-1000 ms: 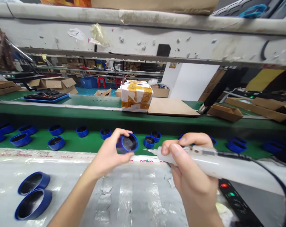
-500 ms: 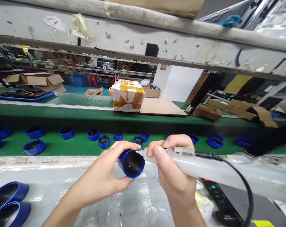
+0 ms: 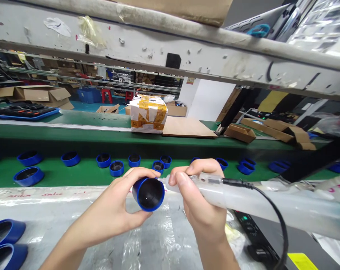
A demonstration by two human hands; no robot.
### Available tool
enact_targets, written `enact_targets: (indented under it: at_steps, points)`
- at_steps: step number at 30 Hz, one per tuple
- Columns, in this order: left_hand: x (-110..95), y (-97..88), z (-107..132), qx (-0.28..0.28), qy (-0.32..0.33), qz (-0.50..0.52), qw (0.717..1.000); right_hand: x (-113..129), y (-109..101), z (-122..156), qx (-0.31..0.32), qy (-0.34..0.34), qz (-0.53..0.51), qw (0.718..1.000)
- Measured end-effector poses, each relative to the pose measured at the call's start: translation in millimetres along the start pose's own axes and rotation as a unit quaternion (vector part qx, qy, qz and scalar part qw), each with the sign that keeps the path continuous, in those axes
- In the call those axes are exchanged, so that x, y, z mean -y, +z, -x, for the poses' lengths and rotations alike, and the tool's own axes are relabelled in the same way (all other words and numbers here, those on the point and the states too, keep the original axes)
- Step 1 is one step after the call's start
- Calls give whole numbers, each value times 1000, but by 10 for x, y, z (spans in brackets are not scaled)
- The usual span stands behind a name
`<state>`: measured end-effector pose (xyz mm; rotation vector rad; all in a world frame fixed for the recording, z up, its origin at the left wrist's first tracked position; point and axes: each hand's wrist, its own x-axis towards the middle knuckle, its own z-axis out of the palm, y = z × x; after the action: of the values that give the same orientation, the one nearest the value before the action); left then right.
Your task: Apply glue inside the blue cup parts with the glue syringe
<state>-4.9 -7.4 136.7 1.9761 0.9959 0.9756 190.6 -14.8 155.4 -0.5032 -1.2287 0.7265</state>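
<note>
My left hand (image 3: 119, 210) is closed round a blue cap (image 3: 148, 194), with the cap's dark open side turned toward me. My right hand (image 3: 199, 198) grips a long translucent dispensing syringe (image 3: 243, 197) like a pen. Its thin tip touches the cap's upper right rim. A black cable (image 3: 273, 221) runs off the syringe's back and curves down to the right. Both hands hover over a bench covered in clear plastic film (image 3: 158, 240).
Several blue caps (image 3: 117, 168) lie open side up on the green conveyor belt (image 3: 82, 174) just beyond the bench. Two more blue caps (image 3: 3, 240) sit at the bench's lower left. A black control box (image 3: 251, 234) lies at lower right. A taped carton (image 3: 148, 113) stands on the far belt.
My left hand turned the cap's opening toward me and lowered it slightly. The syringe tip closed the gap and now touches the rim. The view shifted to the right.
</note>
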Motion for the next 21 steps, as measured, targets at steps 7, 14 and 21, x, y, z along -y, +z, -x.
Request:
enact_targets:
  at_steps: [7, 14, 21]
  points:
    - [26, -15, 8, -8, 3, -18, 1000, 6, -30, -6, 13, -4, 0, 1000]
    - [-7, -38, 2, -22, 11, -29, 999, 18, -75, -20, 36, -25, 53, 998]
    - [-17, -90, 14, -36, 20, -34, 999, 23, -95, -8, 44, -22, 66, 997]
